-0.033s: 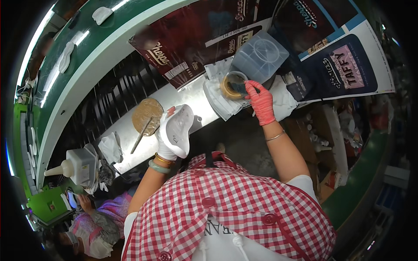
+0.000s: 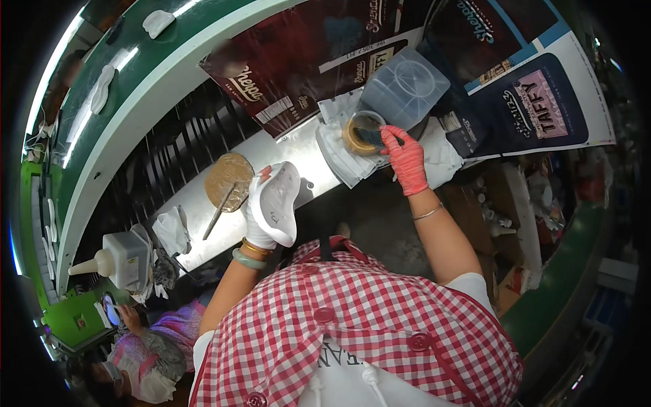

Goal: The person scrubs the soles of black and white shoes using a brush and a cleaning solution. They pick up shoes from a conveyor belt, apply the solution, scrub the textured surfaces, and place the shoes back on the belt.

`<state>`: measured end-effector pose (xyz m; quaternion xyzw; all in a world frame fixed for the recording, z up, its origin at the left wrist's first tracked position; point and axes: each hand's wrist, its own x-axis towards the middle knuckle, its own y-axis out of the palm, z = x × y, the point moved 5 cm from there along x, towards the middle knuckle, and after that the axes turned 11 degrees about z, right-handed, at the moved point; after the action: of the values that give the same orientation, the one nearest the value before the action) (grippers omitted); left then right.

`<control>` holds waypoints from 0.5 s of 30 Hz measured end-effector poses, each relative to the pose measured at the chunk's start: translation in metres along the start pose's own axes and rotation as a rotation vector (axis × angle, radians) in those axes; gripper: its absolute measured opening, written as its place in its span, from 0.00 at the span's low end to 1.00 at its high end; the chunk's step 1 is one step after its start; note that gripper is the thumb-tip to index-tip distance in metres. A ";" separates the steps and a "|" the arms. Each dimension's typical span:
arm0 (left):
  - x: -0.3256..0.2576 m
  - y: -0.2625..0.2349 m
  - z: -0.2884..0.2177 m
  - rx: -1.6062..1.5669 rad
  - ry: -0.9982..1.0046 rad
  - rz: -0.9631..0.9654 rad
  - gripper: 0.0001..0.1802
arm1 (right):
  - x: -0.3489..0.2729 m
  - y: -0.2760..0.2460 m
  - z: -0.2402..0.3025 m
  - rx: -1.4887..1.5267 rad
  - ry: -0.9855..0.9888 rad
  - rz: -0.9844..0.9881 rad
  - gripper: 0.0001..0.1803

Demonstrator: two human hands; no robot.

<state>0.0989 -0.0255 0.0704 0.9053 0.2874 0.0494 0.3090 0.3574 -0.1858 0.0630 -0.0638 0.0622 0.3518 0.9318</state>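
In the white-gloved grip of my left hand point(image 2: 256, 217) is a white, curved shoe sole point(image 2: 279, 202) with a small handwritten mark on its face. Its fingertips show past the sole's far edge; the rest of the grip is partly hidden. My right hand point(image 2: 407, 161), in a red glove, pinches a dark, flat tool point(image 2: 370, 133) whose lower end is inside a round cup point(image 2: 350, 140) with a yellowish-brown wall. What the tool's hidden end looks like cannot be seen. White folded cloths point(image 2: 339, 157) lie under and around the cup.
A translucent plastic box point(image 2: 407, 85) stands beyond the cup, before printed cardboard sheets point(image 2: 285, 74). Left of the sole, a rod point(image 2: 220, 216) rests against a brown round pad point(image 2: 227, 178). A spouted bottle point(image 2: 125, 261) is farther left. White soles point(image 2: 103, 89) lie on the green conveyor point(image 2: 129, 64). Another person point(image 2: 152, 356) sits lower left.
The shoe sole in my left hand has tilted very slightly, showing a little more of the glove. My right hand stays at the cup.
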 end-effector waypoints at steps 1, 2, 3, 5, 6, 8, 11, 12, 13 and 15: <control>0.001 -0.001 0.006 -0.190 -0.017 -0.049 0.30 | 0.001 0.000 -0.004 -0.010 -0.005 0.010 0.15; 0.003 -0.005 0.011 -0.273 -0.028 -0.069 0.27 | 0.002 -0.001 -0.006 -0.019 -0.013 0.022 0.15; 0.004 -0.012 0.017 -0.356 -0.038 -0.089 0.24 | 0.002 -0.004 -0.009 0.030 0.044 0.018 0.14; 0.008 -0.015 0.020 -0.381 -0.030 -0.152 0.21 | 0.002 -0.010 -0.014 0.132 0.152 0.013 0.13; 0.010 -0.012 0.020 -0.323 -0.011 -0.194 0.21 | 0.000 -0.009 -0.015 0.246 0.160 0.009 0.13; 0.017 -0.020 0.023 -0.389 -0.053 -0.206 0.22 | -0.014 0.000 -0.018 0.484 0.175 0.015 0.13; 0.035 -0.040 0.022 -0.551 -0.050 -0.132 0.21 | -0.044 0.050 0.040 0.636 0.112 0.119 0.13; 0.040 -0.036 0.015 -0.574 -0.021 -0.092 0.21 | -0.055 0.064 0.061 0.671 0.075 0.139 0.14; 0.044 -0.029 0.007 -0.614 -0.002 -0.045 0.21 | -0.065 0.077 0.078 0.662 0.054 0.165 0.14; 0.044 -0.008 -0.009 -0.855 0.027 0.108 0.17 | -0.078 0.099 0.104 0.695 0.015 0.241 0.14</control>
<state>0.1291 0.0080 0.0690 0.7089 0.1973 0.1919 0.6494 0.2409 -0.1456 0.1707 0.2615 0.1919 0.4166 0.8492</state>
